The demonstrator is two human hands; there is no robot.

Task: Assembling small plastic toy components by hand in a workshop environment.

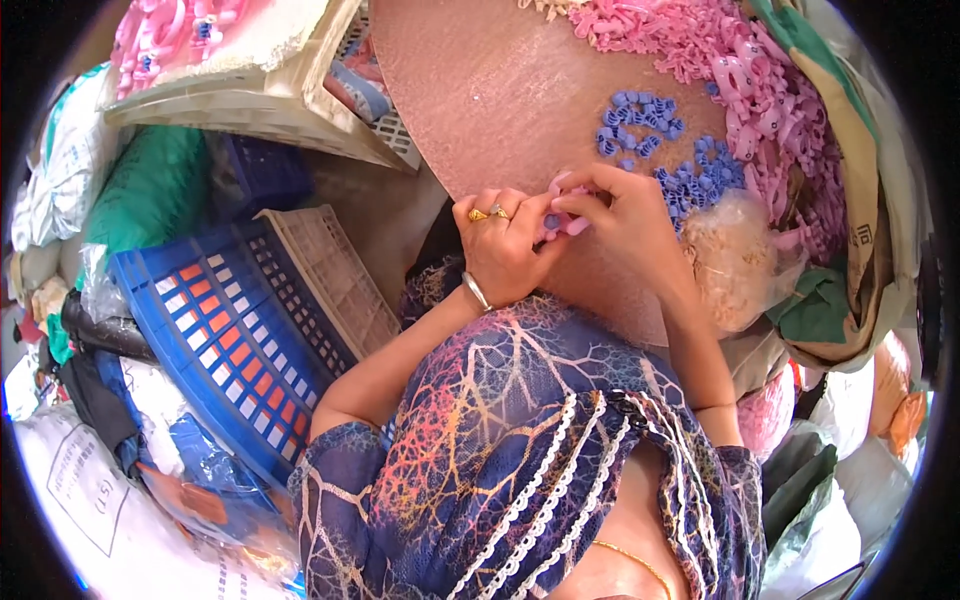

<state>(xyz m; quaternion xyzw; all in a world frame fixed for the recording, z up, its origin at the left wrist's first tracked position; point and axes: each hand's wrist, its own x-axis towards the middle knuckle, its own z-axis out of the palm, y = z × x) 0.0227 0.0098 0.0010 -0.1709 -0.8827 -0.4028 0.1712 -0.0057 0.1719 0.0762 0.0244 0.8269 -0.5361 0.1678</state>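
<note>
Head view, looking down: the person's left hand had its fingers curled, pinching a small pink plastic piece with what looked like a blue bit in it, over the near part of a round, reddish-brown tabletop. The right hand pinched the same piece from the other side, thumb and forefinger closed; whether the blue bit sat fully home I couldn't tell. To me the work looked partway along. Upper left, on a cream plastic crate, lay pink pieces with blue parts, which I took for finished ones. Plenty seemed left: loose small blue plastic clips on the tabletop, beside a large tangled heap of pink plastic pieces.
</note>
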